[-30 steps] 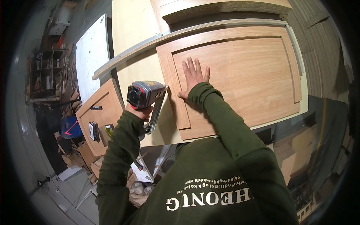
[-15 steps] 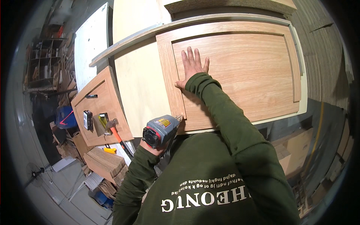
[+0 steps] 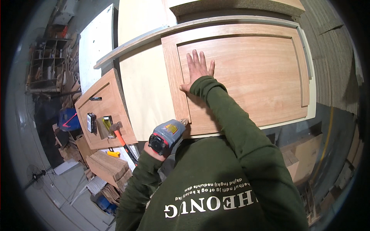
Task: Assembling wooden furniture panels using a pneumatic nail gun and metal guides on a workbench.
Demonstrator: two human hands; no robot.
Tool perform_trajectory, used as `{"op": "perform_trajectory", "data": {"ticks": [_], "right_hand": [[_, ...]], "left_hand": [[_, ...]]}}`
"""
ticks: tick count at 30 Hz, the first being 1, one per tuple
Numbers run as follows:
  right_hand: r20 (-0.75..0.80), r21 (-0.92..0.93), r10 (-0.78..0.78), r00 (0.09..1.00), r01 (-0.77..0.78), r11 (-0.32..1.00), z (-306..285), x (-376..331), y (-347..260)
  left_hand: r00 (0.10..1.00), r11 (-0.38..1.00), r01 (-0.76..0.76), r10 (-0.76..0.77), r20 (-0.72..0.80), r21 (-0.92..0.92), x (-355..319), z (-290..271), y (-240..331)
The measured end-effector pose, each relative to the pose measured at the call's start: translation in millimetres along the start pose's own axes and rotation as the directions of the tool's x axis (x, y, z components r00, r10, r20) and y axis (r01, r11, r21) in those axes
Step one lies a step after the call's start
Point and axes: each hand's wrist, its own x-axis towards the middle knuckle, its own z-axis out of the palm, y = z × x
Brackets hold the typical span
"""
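Note:
My left hand (image 3: 155, 152) is wrapped round the handle of a grey nail gun (image 3: 169, 131) with a black and red end cap. The gun's nose meets the lower left corner of a wooden panel door (image 3: 246, 73) with a raised frame, where a frame strip (image 3: 174, 77) ends. Farther up, my right hand (image 3: 198, 71) lies flat on the door with its fingers spread, the thumb resting over the left frame strip. The gun's body hides most of my left fingers.
A smaller framed panel (image 3: 88, 115) at the left bears a hammer (image 3: 120, 134) with an orange handle, small boxes (image 3: 91, 123) and a black tool (image 3: 95, 99). Below it lies a yellow cutter (image 3: 113, 154). A long wooden strip (image 3: 142, 41) runs along the door's far side. Cardboard (image 3: 108, 165) is stacked lower left.
The nail gun's rear has tipped slightly down and to the right, while its nose stays at the same corner. My right hand keeps its place on the door.

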Motion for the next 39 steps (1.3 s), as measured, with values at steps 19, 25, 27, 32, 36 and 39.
{"op": "perform_trajectory", "data": {"ticks": [19, 25, 27, 32, 36, 39], "right_hand": [[-0.06, -0.025, 0.005, 0.998, -0.006, 1.0, 1.0, -4.4, -3.0], [-0.026, -0.06, -0.017, 1.0, 0.015, 0.998, -0.8, -5.7, -14.2], [-0.033, -0.066, -0.028, 0.999, 0.026, 0.998, -1.1, -7.7, 3.1], [-0.161, -0.098, -0.148, 0.976, 0.133, 0.986, -11.0, -58.0, 51.0], [-0.26, -0.136, -0.044, 0.965, 0.009, 0.991, 0.8, -119.4, 97.8], [-0.393, -0.088, 0.059, 0.918, -0.101, 0.991, 20.4, -151.1, 123.7]], "left_hand": [[0.984, 0.957, 0.116, -0.147, -0.101, -0.267, -15.1, -6.7, -19.1], [0.78, 0.838, 0.424, -0.53, -0.332, -0.343, 4.3, -33.9, -37.2], [0.669, 0.756, 0.631, -0.643, -0.374, -0.171, 36.5, -24.1, -48.1], [0.764, 0.707, 0.643, -0.622, -0.174, 0.294, 78.7, -16.4, -84.1], [0.87, 0.926, 0.331, -0.226, -0.438, 0.18, 145.1, -104.5, -22.7], [0.763, 0.972, -0.06, 0.193, -0.618, 0.229, 249.3, -125.8, -3.5]]}}
